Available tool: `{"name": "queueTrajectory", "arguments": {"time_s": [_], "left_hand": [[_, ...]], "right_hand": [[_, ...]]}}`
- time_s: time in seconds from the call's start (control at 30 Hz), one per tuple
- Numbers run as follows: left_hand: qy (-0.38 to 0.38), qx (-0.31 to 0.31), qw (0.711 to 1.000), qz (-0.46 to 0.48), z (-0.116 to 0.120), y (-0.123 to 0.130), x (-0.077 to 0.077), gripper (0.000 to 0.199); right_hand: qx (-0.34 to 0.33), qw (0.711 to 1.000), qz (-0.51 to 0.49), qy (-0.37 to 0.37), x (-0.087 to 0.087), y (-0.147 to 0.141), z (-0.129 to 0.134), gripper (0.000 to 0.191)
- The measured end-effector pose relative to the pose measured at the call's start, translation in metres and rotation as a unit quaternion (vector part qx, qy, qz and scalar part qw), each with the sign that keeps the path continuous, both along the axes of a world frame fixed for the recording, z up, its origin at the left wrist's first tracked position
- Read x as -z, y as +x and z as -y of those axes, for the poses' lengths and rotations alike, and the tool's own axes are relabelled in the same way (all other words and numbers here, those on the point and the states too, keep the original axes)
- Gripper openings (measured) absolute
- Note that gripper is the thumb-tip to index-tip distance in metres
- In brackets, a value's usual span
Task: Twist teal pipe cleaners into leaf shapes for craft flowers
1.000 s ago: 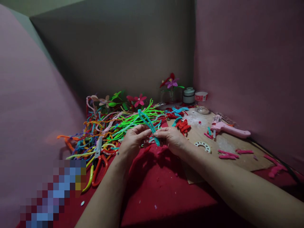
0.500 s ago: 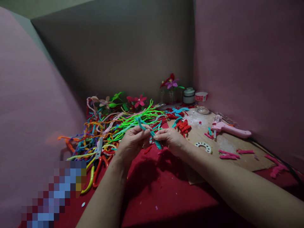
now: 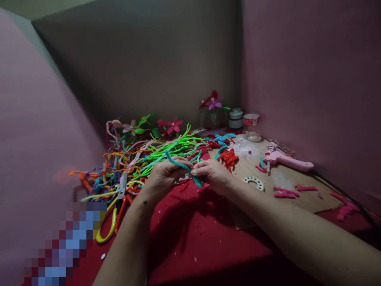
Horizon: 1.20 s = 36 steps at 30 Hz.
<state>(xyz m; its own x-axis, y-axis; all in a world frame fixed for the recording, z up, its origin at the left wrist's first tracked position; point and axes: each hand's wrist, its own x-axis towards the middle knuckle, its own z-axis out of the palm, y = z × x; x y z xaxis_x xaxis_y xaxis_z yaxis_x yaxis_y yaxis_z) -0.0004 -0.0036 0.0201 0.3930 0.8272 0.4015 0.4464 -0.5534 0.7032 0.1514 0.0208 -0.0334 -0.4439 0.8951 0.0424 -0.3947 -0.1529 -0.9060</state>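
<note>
A teal pipe cleaner [image 3: 173, 160] runs slantwise between my two hands, its free end pointing up to the left and a thicker, folded-looking part hanging at the lower right. My left hand [image 3: 166, 174] has thumb and fingers pinched on its left part. The fingertips of my right hand [image 3: 210, 174] pinch it near the thicker part. Both hands are held over the red cloth [image 3: 190, 238], in front of a pile of bright green pipe cleaners [image 3: 178, 146].
Scissors [image 3: 122, 190] with yellow and red handles lie at the left by tangled coloured stems. On the right, a board [image 3: 309, 202] bears a pink glue gun [image 3: 288, 159], a white holed ring [image 3: 253, 183] and pink pieces. Pipe-cleaner flowers [image 3: 174, 125] and jars [image 3: 235, 118] stand behind.
My left hand has shifted slightly left and turned, and more of the teal pipe cleaner shows between the hands. My right hand has barely moved. The whole view has shifted slightly.
</note>
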Motion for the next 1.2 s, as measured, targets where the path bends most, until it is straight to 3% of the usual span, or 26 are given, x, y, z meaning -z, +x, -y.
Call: {"name": "queueTrajectory", "arguments": {"time_s": [0.13, 0.37, 0.47, 0.57, 0.67, 0.77, 0.83, 0.9, 0.97, 1.03, 1.13, 1.2], "left_hand": [[0.034, 0.012, 0.999, -0.02, 0.001, -0.001, -0.001, 0.01], [0.095, -0.021, 0.983, -0.154, 0.008, -0.002, -0.003, 0.012], [0.11, -0.041, 0.97, -0.215, 0.011, -0.001, -0.002, 0.012], [0.055, -0.056, 0.975, -0.208, 0.011, -0.001, -0.002, 0.01], [-0.162, -0.068, 0.979, -0.102, 0.006, -0.004, -0.002, 0.02], [-0.365, -0.035, 0.928, 0.068, -0.003, -0.009, 0.005, 0.027], [-0.421, 0.013, 0.893, 0.157, -0.008, -0.01, 0.013, 0.024], [-0.444, 0.052, 0.874, 0.192, -0.011, -0.009, 0.018, 0.021], [-0.442, 0.065, 0.872, 0.2, -0.011, -0.007, 0.019, 0.022], [-0.402, 0.041, 0.89, 0.211, -0.007, -0.006, 0.014, 0.022], [-0.271, -0.014, 0.94, 0.207, 0.0, -0.004, 0.003, 0.018], [-0.195, -0.007, 0.964, 0.183, 0.004, -0.003, -0.003, 0.021]], "right_hand": [[0.001, 1.0, 0.011, 0.008, 0.001, 0.0, 0.0, 0.008], [-0.018, 0.995, 0.08, 0.052, -0.002, 0.001, 0.001, 0.008], [0.016, 0.978, 0.166, 0.123, -0.002, 0.001, 0.005, 0.01], [0.096, 0.915, 0.281, 0.275, -0.001, -0.001, 0.012, 0.016], [0.169, 0.831, 0.335, 0.411, 0.0, -0.002, 0.019, 0.019], [0.209, 0.754, 0.34, 0.522, 0.0, -0.001, 0.025, 0.02], [0.232, 0.704, 0.344, 0.576, -0.001, 0.0, 0.026, 0.021], [0.247, 0.676, 0.344, 0.603, -0.003, 0.002, 0.027, 0.02], [0.256, 0.7, 0.323, 0.583, -0.007, 0.003, 0.027, 0.019], [0.249, 0.784, 0.274, 0.498, -0.011, 0.004, 0.027, 0.018], [0.17, 0.926, 0.157, 0.3, -0.017, 0.005, 0.024, 0.016], [0.103, 0.971, 0.08, 0.202, -0.018, 0.006, 0.021, 0.014]]}}
